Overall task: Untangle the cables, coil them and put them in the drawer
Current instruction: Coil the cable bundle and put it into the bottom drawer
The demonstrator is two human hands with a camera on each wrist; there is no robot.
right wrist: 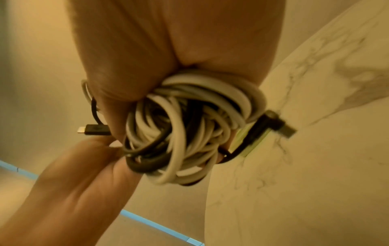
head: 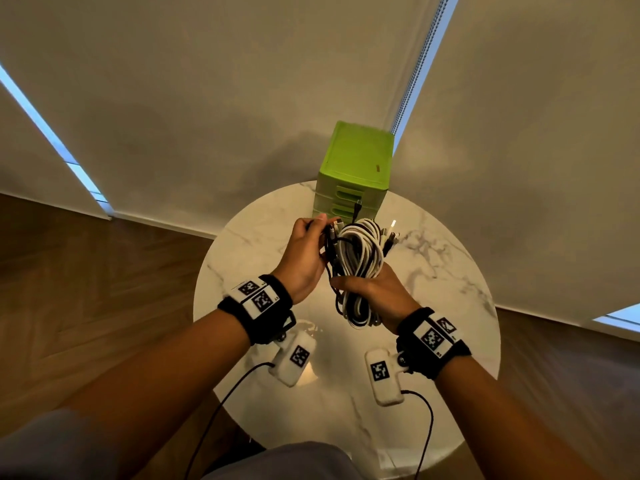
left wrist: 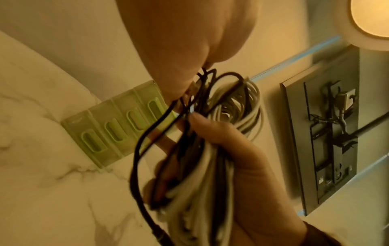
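Note:
A tangled bundle of white and black cables (head: 358, 258) hangs in the air above the round marble table (head: 440, 271). My right hand (head: 367, 287) grips the bundle round its lower middle, thumb across the front. My left hand (head: 318, 226) pinches black strands at the bundle's upper left. In the right wrist view the cable bundle (right wrist: 189, 123) fills my right hand (right wrist: 168, 41), with a black plug (right wrist: 94, 130) sticking out left and my left hand (right wrist: 73, 183) below. The green drawer unit (head: 356, 161) stands at the table's far edge, its drawers (left wrist: 105, 133) shut.
Plug ends (head: 391, 233) stick out at the bundle's upper right. Black leads (head: 221, 403) hang from my wrist cameras over the table's near part. Wood floor (head: 86, 289) surrounds the table, with pale blinds (head: 207, 98) behind. A grey panel (left wrist: 326, 133) with wiring shows in the left wrist view.

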